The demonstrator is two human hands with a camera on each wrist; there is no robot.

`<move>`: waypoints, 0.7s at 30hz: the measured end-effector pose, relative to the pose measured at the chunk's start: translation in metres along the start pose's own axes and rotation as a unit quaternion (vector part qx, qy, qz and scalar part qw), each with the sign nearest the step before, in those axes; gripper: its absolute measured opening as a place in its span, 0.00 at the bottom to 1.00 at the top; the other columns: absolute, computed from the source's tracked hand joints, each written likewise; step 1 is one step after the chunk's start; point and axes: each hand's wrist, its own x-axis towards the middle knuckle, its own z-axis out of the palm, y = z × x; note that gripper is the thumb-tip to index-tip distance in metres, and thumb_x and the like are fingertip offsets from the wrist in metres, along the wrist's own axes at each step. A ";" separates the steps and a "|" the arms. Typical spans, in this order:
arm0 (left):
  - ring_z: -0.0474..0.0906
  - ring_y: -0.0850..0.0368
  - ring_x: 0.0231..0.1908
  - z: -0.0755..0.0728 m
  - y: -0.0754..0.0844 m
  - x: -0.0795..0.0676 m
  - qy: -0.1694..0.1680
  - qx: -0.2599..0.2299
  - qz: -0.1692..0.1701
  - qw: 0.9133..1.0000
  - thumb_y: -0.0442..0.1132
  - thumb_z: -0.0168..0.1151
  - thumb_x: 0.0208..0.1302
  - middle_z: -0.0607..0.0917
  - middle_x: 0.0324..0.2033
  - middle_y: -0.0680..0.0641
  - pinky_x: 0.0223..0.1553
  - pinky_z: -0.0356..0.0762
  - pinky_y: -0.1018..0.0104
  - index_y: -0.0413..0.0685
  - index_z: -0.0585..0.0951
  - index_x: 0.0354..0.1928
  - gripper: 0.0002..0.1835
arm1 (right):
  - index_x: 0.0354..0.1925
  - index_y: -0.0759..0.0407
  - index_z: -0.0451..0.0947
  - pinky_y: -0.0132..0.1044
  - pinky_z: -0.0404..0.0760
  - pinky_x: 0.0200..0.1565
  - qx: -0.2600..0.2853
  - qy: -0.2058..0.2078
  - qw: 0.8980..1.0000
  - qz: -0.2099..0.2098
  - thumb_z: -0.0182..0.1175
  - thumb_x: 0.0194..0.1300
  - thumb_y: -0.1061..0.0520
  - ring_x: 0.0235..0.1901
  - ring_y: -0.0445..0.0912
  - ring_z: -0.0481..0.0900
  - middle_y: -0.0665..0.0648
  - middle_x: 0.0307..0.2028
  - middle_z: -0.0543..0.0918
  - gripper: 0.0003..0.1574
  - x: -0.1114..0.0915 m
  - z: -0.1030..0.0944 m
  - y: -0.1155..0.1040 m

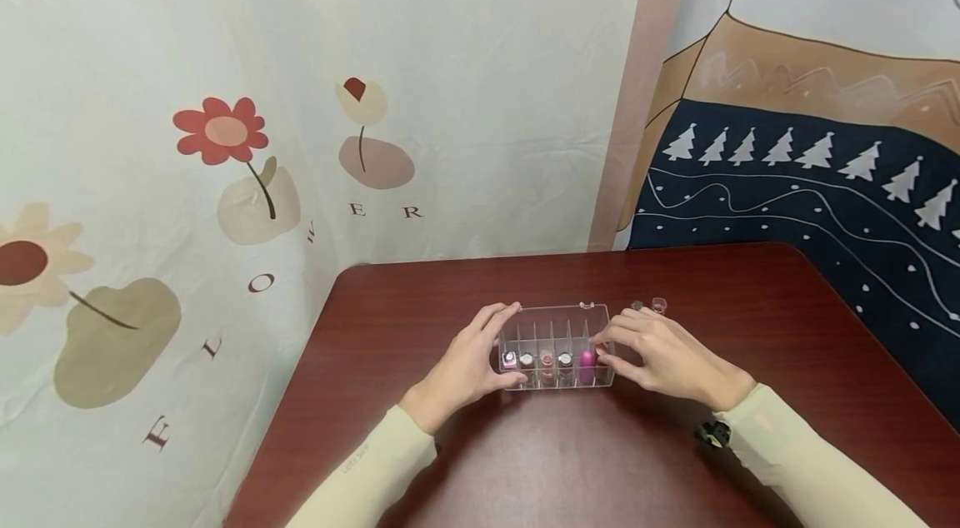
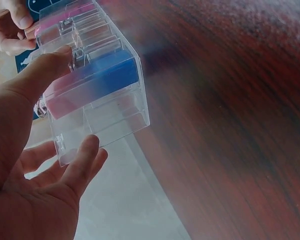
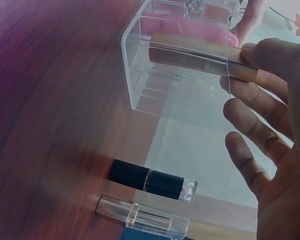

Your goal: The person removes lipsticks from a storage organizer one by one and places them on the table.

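On the counter [image 1: 420, 295], directly before me, stands a clear divided box [image 1: 551, 313]; its compartments open upward, so each tube in the front row is kept upright and apart from its neighbour; the fingers of my left hand [image 1: 461, 357] are set around the box's left end, thumb at the front, the others toward the back; in my judgement this hold braces the box against shifting. The fingers of my right hand [image 1: 663, 351] are clamped, thumb against forefinger, on the upper end of a tan tube [image 3: 215, 56]; the outer fingers fan apart, clear of it; the grip sits high, presumably because the walls leave only the protruding end within reach. The tan tube is at the right-hand end of the front row, its lower part inside the compartment, next to a magenta tube [image 1: 587, 367]; whether its base meets the floor of the box I cannot tell; a pink-and-blue tube [image 2: 97, 82] occupies the left-hand end, near my left thumb. Outside the box, beyond my right hand, a black tube [image 3: 147, 177] and a clear-capped tube [image 3: 145, 217] stand upright; they are near each other, apart from the box.
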 end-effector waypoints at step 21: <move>0.96 0.51 0.47 0.002 0.000 0.000 0.003 0.009 0.002 1.000 0.45 0.96 0.56 0.77 0.79 0.37 0.65 0.94 0.52 0.46 0.70 0.89 0.62 | 0.55 0.49 0.95 0.42 0.91 0.49 0.002 0.021 1.000 -0.010 0.87 0.62 0.58 0.45 0.39 0.88 0.44 0.46 0.95 0.23 0.004 -0.010 0.001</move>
